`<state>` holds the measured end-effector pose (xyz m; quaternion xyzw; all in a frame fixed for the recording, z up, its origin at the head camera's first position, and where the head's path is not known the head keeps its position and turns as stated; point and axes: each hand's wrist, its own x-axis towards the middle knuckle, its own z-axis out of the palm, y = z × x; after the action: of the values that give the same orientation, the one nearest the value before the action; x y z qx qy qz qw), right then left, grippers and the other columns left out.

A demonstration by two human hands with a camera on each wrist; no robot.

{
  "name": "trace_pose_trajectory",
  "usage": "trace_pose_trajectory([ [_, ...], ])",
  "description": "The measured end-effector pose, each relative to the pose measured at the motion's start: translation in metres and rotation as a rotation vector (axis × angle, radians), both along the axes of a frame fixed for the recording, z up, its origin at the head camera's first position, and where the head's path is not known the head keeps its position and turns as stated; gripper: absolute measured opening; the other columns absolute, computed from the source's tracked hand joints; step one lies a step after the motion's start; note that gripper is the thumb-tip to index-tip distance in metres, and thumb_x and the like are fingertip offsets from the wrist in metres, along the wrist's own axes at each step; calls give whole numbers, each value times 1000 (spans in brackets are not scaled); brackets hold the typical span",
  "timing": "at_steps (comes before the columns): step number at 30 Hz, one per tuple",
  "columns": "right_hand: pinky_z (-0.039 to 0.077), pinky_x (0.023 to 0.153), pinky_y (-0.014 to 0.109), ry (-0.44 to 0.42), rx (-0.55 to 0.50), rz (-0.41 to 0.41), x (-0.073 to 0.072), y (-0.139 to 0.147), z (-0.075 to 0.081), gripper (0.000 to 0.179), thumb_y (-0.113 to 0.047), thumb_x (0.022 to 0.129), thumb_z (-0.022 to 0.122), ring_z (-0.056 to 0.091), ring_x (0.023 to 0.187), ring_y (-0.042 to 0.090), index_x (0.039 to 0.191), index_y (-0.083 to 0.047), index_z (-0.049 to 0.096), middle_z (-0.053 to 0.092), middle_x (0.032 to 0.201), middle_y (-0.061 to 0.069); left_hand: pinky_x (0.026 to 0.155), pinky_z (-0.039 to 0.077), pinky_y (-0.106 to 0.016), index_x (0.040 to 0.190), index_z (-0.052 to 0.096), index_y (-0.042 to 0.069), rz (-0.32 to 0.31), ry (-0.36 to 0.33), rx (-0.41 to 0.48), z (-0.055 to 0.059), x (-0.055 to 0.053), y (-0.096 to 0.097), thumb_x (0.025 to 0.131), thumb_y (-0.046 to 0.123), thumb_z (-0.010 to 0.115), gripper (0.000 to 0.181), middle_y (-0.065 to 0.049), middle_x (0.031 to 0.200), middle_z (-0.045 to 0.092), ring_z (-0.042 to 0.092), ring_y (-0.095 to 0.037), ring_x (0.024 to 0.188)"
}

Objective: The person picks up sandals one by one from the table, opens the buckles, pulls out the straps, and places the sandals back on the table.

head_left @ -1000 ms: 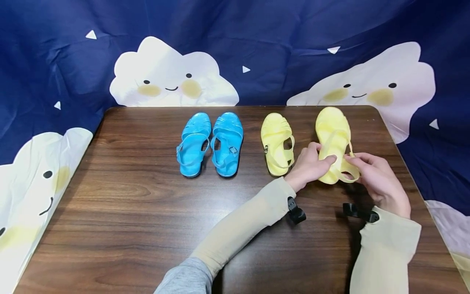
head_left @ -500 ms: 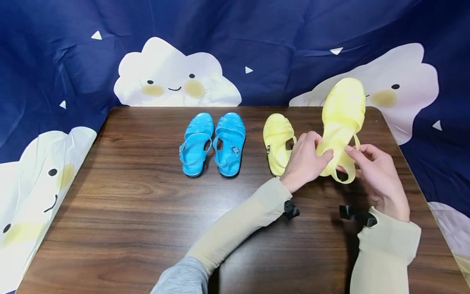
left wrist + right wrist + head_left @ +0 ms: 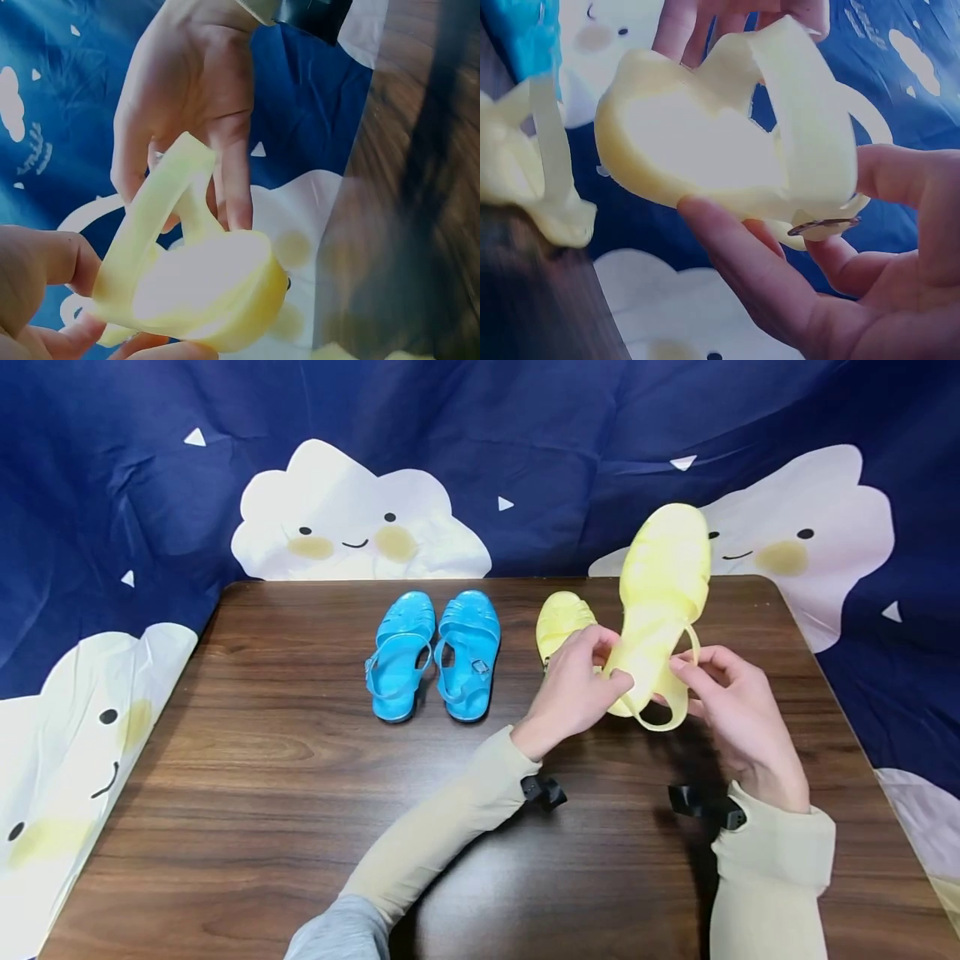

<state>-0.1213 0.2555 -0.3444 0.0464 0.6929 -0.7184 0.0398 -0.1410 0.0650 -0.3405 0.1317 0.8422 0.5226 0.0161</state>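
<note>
A yellow jelly sandal is held up above the table, toe pointing up and away. My left hand grips the left side of its heel, thumb on the insole. On the other side, my right hand holds the ankle strap near the metal buckle, fingers curled at the sandal's side. The back strap forms a loop behind the heel. Partly behind my left hand lies the other yellow sandal, its heel hidden in the head view.
A pair of blue jelly sandals, a left one and a right one, lies side by side left of the yellow one. The brown wooden table ends at a dark blue cloud-print cloth behind.
The yellow sandal has been lifted off the table, its toe raised, then carried left. Both hands moved left with it, and my left hand now covers the other yellow sandal's heel.
</note>
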Motion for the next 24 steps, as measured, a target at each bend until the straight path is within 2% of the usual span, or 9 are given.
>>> trace_pose_trajectory([
  [4, 58, 69, 25, 27, 18, 96, 1, -13, 0, 22, -13, 91, 66, 69, 83, 8, 104, 2, 58, 66, 96, 0, 85, 51, -21, 112, 59, 11, -8, -21, 30, -3, 8, -21, 80, 8, 64, 32, -3, 112, 57, 63, -15, 100],
  [6, 57, 70, 23, 31, 67, 141, 1, -19, 0, 20, -14, 92, 65, 68, 83, 6, 105, 1, 59, 66, 97, -2, 84, 52, -23, 112, 58, 11, -4, -43, 46, -5, 11, -32, 80, 7, 63, 32, -3, 118, 57, 64, -16, 100],
  [11, 57, 74, 23, -3, 183, 270, 4, -37, -2, 26, -17, 95, 62, 68, 87, 5, 112, 2, 56, 64, 101, -3, 79, 52, -24, 111, 59, 12, 13, -82, 67, -12, 20, -61, 80, 7, 62, 31, -2, 124, 62, 66, -17, 104],
  [14, 57, 77, 25, -21, 220, 343, 7, -47, -3, 32, -18, 95, 62, 68, 91, 4, 114, 6, 53, 63, 104, -2, 83, 53, -30, 110, 60, 10, 12, -89, 98, -16, 27, -76, 81, 5, 62, 30, -3, 125, 63, 66, -19, 108],
  [18, 57, 79, 25, -5, 253, 444, 11, -56, -4, 31, -14, 94, 63, 68, 88, 4, 113, 8, 52, 68, 98, -2, 88, 53, -34, 104, 61, 7, 12, -110, 163, -20, 37, -92, 79, 2, 61, 26, -3, 126, 63, 63, -20, 112],
  [24, 51, 77, 21, 12, 337, 602, 15, -61, -7, 26, -15, 90, 68, 64, 81, 10, 108, 1, 57, 72, 85, 2, 85, 55, -33, 101, 60, 3, 15, -171, 249, -23, 54, -110, 78, -2, 59, 23, -9, 124, 63, 62, -22, 110],
])
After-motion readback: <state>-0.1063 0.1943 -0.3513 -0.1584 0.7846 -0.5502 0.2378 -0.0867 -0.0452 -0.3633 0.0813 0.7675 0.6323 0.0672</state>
